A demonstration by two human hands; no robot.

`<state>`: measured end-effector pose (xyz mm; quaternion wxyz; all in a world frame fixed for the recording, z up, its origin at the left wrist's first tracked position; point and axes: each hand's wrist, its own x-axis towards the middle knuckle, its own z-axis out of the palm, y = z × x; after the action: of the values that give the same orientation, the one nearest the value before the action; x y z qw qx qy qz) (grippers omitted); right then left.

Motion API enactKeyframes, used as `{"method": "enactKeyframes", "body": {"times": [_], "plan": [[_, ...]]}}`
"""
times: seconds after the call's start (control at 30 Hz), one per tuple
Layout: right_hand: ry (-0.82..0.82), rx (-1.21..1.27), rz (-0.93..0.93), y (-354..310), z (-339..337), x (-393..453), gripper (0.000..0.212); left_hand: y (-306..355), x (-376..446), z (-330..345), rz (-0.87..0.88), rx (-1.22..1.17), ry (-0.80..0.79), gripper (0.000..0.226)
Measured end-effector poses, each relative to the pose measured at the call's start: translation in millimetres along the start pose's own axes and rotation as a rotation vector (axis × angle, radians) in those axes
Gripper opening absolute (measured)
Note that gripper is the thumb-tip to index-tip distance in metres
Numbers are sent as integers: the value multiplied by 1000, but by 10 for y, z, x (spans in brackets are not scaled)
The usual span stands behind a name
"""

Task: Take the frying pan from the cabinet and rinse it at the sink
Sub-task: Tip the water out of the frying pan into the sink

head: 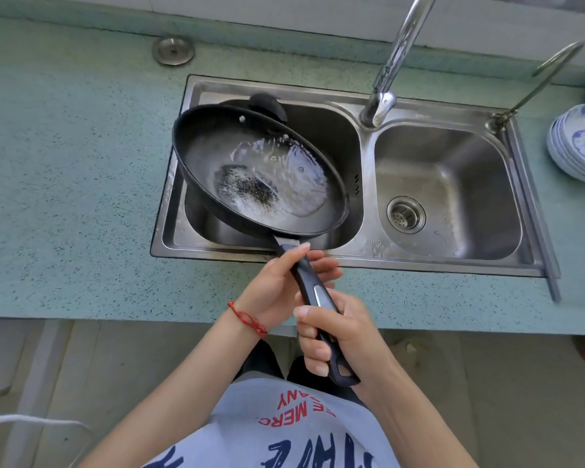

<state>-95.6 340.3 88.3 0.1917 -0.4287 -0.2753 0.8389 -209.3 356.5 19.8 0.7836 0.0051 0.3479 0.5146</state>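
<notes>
I'm mid-rinse: my left hand (279, 288) and right hand (335, 336) both grasp the handle (313, 292), right nearer its tail, left just behind the frying pan (257, 170). The pan hangs tilted beyond my grip over the sink (368, 261), water pooling inside. Next, I judge, tip it further to pour out. The sink rim's stamp is too small to read; my shirt shows "MERC".

Speckled green counter (75, 184) bearing stacked plates (578, 143).
</notes>
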Motion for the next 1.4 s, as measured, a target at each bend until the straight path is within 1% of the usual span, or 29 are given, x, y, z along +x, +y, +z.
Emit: {"method": "enactKeyframes", "body": {"times": [0.07, 0.17, 0.33, 0.5, 0.73, 0.87, 0.97, 1.03, 1.1, 1.17, 1.23, 1.33, 1.4], "plan": [[-10, -1, -11, 33, -8, -18, 17, 0, 0, 39, 6, -83, 43, 15], [-17, -8, -33, 88, -26, -12, 17, -16, -6, 63, 35, -111, 96, 29], [-15, 2, -47, 141, -65, 16, 16, -40, 0, 90, 35, -135, 82, 30], [-38, 31, -24, 186, -110, 16, 14, -85, -14, 100, 83, -85, 110, 33], [-59, 9, 38, 182, -157, 1, 11, -131, -70, 129, 214, 32, 178, 33], [-25, -91, 112, 153, -153, 21, 13, -143, -79, 103, 292, 122, 249, 33], [17, -257, 122, 144, -153, 73, 11, -141, -85, 84, 318, 198, 291, 33], [68, -395, 101, 144, -145, 125, 8, -126, -95, 96, 336, 222, 308, 33], [136, -485, 65, 149, -119, 165, 12, -95, -105, 109, 357, 219, 325, 33], [187, -492, 2, 170, -83, 190, 15, -53, -109, 115, 364, 222, 338, 33], [205, -490, -58, 214, -55, 195, 15, -30, -117, 104, 366, 231, 341, 32], [207, -492, -108, 264, -76, 178, 13, -27, -147, 84, 379, 330, 346, 32], [174, -442, -119, 268, -111, 161, 12, -29, -169, 86, 388, 406, 361, 31]]}}
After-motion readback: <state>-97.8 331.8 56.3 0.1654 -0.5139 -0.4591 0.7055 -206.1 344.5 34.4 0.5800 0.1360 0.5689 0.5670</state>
